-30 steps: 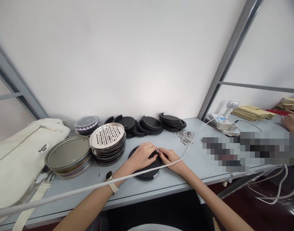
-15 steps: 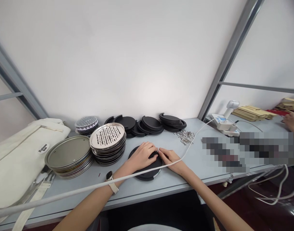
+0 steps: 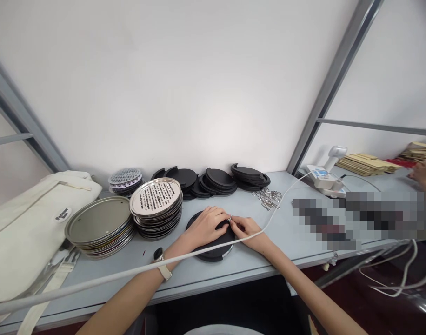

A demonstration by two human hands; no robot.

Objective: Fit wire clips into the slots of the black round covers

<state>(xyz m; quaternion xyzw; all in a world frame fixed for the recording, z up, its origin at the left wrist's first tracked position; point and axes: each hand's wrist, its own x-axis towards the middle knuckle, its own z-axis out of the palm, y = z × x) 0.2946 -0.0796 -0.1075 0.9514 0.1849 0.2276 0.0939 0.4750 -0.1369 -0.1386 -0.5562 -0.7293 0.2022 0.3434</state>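
A black round disc (image 3: 211, 253) with a raised rim lies flat near the front of the table, a silver edge showing at its lower right. My left hand (image 3: 208, 225) is laid over it, fingers holding it down, with the thumb and forefinger meeting close to the right rim. At that same rim, the fingertips of my right hand (image 3: 248, 229) are pinched on a small shiny metal piece, mostly covered by the fingers. Behind the right hand is a loose pile of silver metal hooks (image 3: 268, 199).
Several black discs (image 3: 218, 179) lie stacked by the wall. To the left stand patterned metal plates (image 3: 156, 197), olive plates (image 3: 99, 221) and a white bag (image 3: 35, 228). A white cable (image 3: 136, 270) crosses in front. A co-worker's hand (image 3: 424, 174) is at far right.
Both hands stay at the disc's right rim, with only a slight shift of the right fingers. The co-worker's hand at the far right has moved a little.
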